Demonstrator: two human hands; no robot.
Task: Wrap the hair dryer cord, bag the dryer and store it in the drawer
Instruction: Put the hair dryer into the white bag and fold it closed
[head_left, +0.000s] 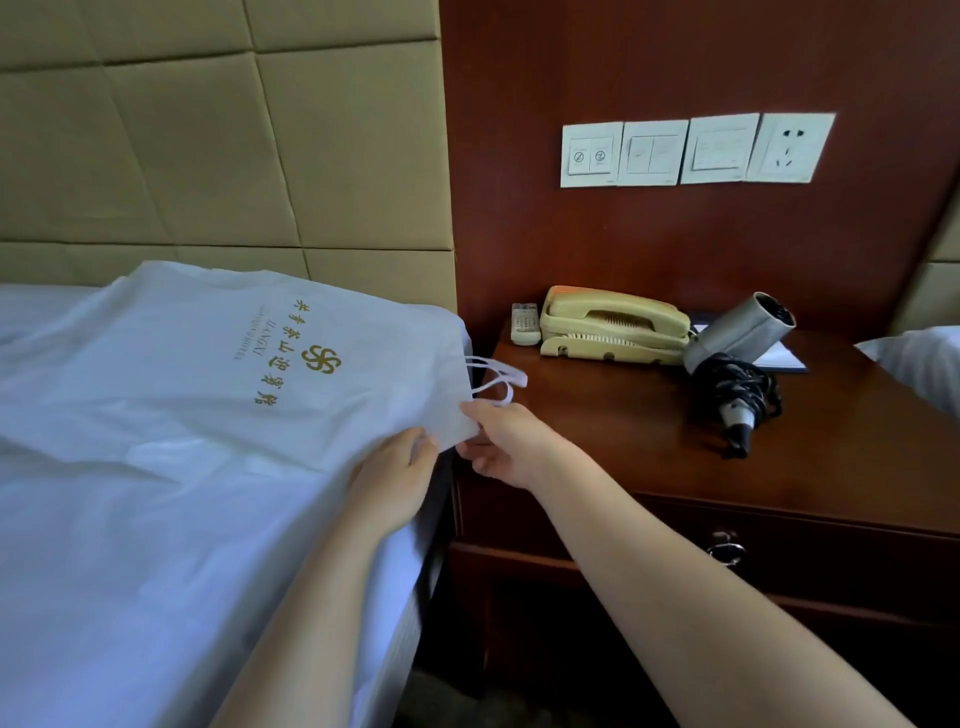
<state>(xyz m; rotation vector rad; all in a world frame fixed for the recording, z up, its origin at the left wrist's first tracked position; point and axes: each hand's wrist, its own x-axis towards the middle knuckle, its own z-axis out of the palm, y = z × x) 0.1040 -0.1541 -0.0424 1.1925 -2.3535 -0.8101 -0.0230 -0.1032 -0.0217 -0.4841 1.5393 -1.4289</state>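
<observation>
the bag on the bed is pinched at its mouth by the left hand and right hand. right of the bag, the dryer is left on the table; its loosely wound cord could be snagged during bagging.

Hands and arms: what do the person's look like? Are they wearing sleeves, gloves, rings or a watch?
Both arms are bare: no sleeves show anywhere up to the picture's bottom edge. The left hand and the right hand wear no gloves, and no ring, watch or bracelet is visible on the sides facing the camera. No markings can be seen either. Each forearm looks long and plain, widening toward the bottom of the view.
</observation>
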